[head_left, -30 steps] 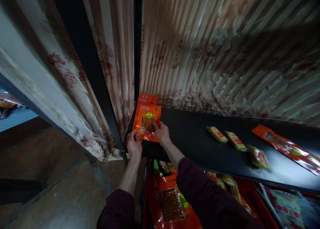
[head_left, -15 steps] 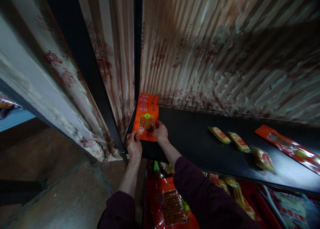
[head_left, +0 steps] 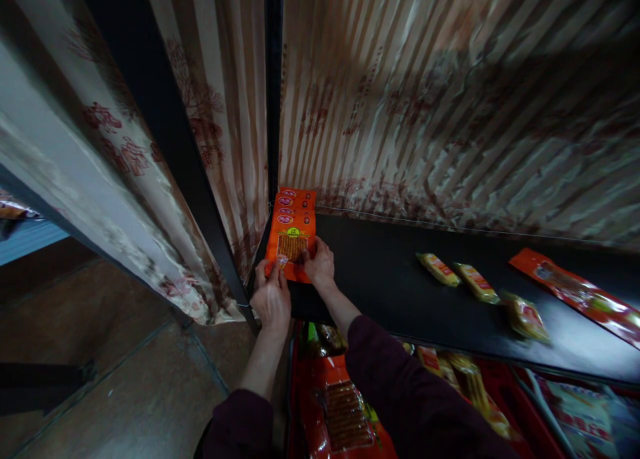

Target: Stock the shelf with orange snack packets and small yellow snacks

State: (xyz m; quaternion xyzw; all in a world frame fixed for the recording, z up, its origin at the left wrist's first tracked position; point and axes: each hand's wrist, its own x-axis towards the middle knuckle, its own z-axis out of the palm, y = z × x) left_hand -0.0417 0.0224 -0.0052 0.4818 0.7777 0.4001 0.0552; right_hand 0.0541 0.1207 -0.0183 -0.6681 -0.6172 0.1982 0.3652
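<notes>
Orange snack packets (head_left: pixel 295 227) lie overlapped in a stack at the left end of the black shelf (head_left: pixel 373 265). The top one has a window showing brown sticks, and the upper edges of others show behind it. My left hand (head_left: pixel 271 302) grips its lower left edge, fingers bent over the front and partly hiding the print. On the opposite side, my right hand (head_left: pixel 320 264) pinches the packet's lower right edge between thumb and fingers. The undersides of both grips are hidden.
Small yellow snack packets (head_left: pixel 477 283) and a long orange packet (head_left: pixel 575 289) lie farther right. Striped curtains (head_left: pixel 400 132) hang behind and left, beside a dark metal post (head_left: pixel 195 165). Below the shelf, a red crate (head_left: pixel 530 412) holds more packets, including a large orange one (head_left: pixel 345 412).
My left hand has shifted slightly right and its fingers now reach farther over the packet's lower edge. My right hand stays at the right edge, and the stack is nearly unmoved.
</notes>
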